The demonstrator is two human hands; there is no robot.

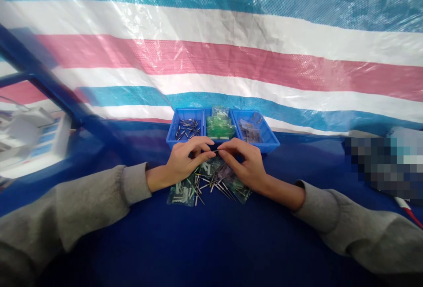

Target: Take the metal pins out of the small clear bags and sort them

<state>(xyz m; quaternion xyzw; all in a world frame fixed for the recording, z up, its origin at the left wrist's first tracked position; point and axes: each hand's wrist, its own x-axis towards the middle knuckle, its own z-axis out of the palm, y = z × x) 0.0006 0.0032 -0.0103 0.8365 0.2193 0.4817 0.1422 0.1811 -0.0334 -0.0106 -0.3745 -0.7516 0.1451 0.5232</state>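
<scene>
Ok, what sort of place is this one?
Probably a makeshift small-parts workstation: striped plastic sheeting hangs behind, blue bins hold small parts, and slim metal pieces lie loose on the blue tabletop.

The sheet (231,64) has wide stripes of blue, white and pink, with shiny white streaks. The table (198,243) is dark blue, and the bins (268,147) are a brighter blue. The bag (220,125) in the middle bin is bright green with some white. The packets (250,133) in the right bin look grey. The pins (226,192) on the table are silver and dark. Both sleeves (92,199) are plain grey. The cord (412,215) is red, and white at one end.
</scene>
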